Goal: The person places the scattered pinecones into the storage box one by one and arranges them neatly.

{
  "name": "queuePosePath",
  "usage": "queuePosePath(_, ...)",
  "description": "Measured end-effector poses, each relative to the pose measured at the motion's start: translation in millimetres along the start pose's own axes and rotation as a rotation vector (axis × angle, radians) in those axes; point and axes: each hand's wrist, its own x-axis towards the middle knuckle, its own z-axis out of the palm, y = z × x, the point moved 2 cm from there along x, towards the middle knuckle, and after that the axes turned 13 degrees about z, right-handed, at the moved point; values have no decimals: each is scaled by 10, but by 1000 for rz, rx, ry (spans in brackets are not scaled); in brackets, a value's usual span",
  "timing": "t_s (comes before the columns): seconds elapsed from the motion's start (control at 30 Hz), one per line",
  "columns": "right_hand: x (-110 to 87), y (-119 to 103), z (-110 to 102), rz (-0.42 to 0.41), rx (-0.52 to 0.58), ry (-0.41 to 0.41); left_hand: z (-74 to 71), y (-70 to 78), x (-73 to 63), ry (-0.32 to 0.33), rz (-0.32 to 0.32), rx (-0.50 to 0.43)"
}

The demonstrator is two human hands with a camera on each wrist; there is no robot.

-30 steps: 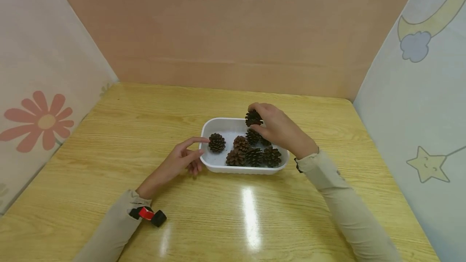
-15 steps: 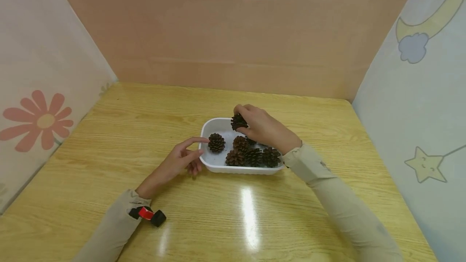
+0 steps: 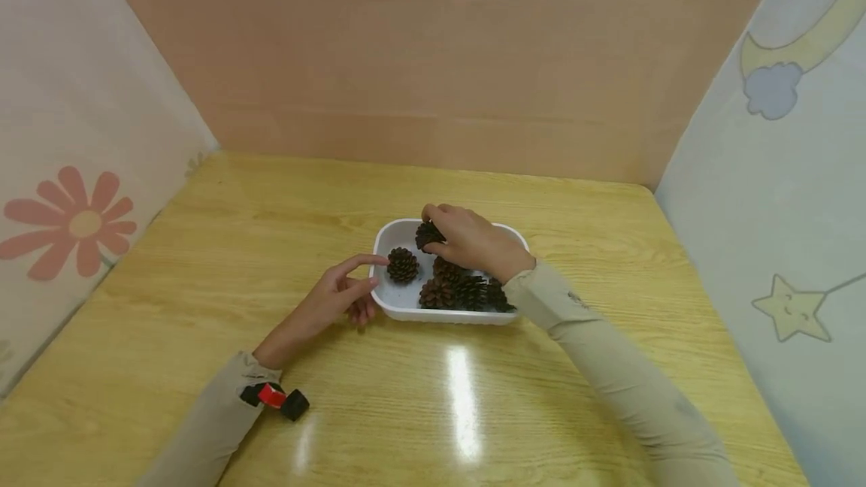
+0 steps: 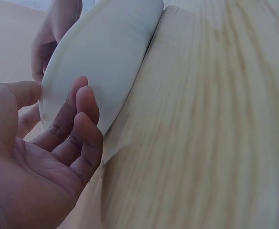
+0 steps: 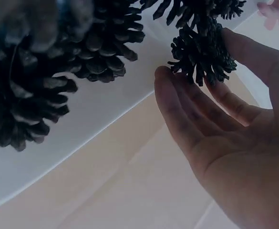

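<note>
In the head view a white plastic tray (image 3: 443, 316) holds several brown pine cones. My right hand (image 3: 472, 240) grips one pine cone (image 3: 428, 237) between thumb and fingers over the tray's back part. A single pine cone (image 3: 403, 265) lies at the tray's left end. Others, such as this pine cone (image 3: 436, 294), crowd the front and right, partly covered by my right hand. At the left rim is my left hand (image 3: 330, 297): index finger and thumb reach over the edge, and the other fingers (image 4: 87, 102) curl against the outer wall in the left wrist view.
The tray stands on a wood-grain table (image 3: 352, 412). An orange-brown panel (image 3: 433, 58) closes off the back. Printed white panels flank both sides, with a flower (image 3: 86, 226) on the left and a star (image 3: 791, 307) on the right.
My right hand has carried its pine cone leftward and slightly lower over the tray, from the back right towards the left part. The left hand and tray stay put.
</note>
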Motion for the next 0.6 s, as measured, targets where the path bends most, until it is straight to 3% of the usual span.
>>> queuePosePath(0.37, -65, -8, 152, 17, -138, -15, 11, -20, -33, 1, -12, -6)
queuePosePath(0.6, -254, 19, -109, 53, -74, 9, 5, -11, -18, -3, -13, -17)
